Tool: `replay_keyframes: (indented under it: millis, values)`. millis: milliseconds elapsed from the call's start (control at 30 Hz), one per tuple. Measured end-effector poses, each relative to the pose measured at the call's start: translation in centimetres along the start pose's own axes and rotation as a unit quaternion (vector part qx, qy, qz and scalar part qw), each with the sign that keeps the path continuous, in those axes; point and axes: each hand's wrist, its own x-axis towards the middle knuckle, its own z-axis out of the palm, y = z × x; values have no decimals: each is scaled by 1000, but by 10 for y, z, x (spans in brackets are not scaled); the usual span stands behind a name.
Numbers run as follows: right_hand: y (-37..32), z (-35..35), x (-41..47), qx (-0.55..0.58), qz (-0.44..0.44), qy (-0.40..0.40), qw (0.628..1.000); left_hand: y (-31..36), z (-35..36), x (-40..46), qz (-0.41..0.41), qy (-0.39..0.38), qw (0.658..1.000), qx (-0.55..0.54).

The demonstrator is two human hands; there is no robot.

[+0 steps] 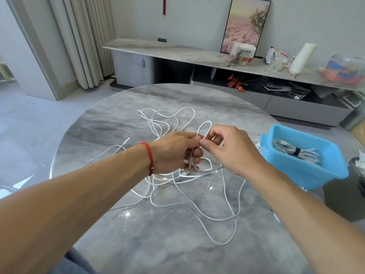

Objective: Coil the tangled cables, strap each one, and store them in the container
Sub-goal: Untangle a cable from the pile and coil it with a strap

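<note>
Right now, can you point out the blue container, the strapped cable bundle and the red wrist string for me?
blue container [308, 171], head view, on its near outer wall.
strapped cable bundle [286, 150], head view, on the white coils left of the black strap.
red wrist string [150, 155], head view, on the band across the left wrist.

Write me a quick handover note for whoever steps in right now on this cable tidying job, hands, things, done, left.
Left hand: grips a white cable end.
Right hand: pinches a small loop of that cable, held above the table.
Tangled white cables lie spread on the round table.
Blue container at the table's right edge holds one coiled cable with a black strap.
Done: one cable stored.
Left: coil, strap and store the rest.
</note>
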Motion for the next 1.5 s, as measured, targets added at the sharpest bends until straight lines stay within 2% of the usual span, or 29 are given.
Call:
replay_keyframes:
  millis: [100,200,400,467,567,633,700,833,900,1000,1100,1200,1267,1400,1500]
  values:
    - [0,-4,-1,4,20,-56,998,4,0,2,15,72,997,-12]
    - [4,-11,-4,-46,14,-114,992,10,-3,2,12,133,991,-15]
    - [19,-32,-4,-63,-63,-153,984,17,-10,1,-28,148,989,3]
    - [18,-30,-4,-31,-90,-132,987,17,-8,0,-52,120,991,38]
    - [12,-25,-4,17,-103,-51,993,14,0,-1,-85,41,992,89]
    - [8,-22,-3,18,-95,-3,995,11,5,-2,-72,-11,990,118]
    - [7,-20,-3,1,-86,29,996,8,10,-3,-47,-31,987,149]
    - [9,-19,0,-58,-44,52,996,2,14,-2,6,-7,980,201]
    - [11,-20,1,-23,-16,55,998,0,14,-3,25,3,966,256]
    - [13,-23,0,80,15,10,997,0,11,-2,38,46,947,316]
    - [20,-29,-2,14,29,-45,998,1,-1,1,56,116,928,350]
    - [23,-33,-4,-8,70,-78,994,0,-10,2,72,142,900,406]
    - [22,-31,-3,44,102,-74,991,-2,-9,2,80,153,895,410]
    - [13,-24,-3,260,164,-20,952,-7,5,0,98,137,930,327]
    - [7,-18,-5,343,181,2,922,-9,20,-1,108,127,958,233]
